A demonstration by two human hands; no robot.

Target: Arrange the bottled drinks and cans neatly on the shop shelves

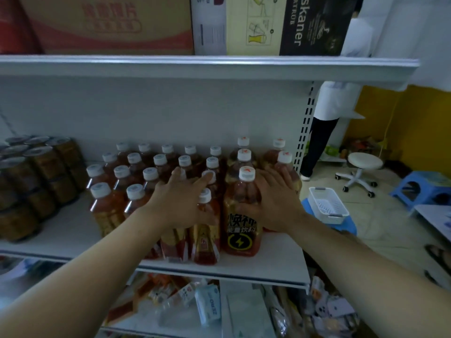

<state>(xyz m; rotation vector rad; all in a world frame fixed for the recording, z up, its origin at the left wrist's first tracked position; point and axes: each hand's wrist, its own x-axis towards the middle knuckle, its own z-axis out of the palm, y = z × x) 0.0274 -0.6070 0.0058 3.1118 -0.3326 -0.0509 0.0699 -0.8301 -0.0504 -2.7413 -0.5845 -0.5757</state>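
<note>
Gleaming amber bottles (241,215) (white caps (247,173))

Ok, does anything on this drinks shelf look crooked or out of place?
Slightly. The front row of small white-capped amber bottles runs askew: its left end sits further back from the white shelf edge than its right end. Nothing looks spilled or fallen. The shelf below holds a loose jumble of packets.

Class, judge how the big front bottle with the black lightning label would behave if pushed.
The tall plastic bottle with the black lightning label looks full, so probably heavy. Being tall, it may tip if pushed near its white cap. A low push should likely slide it along the smooth white shelf.
</note>
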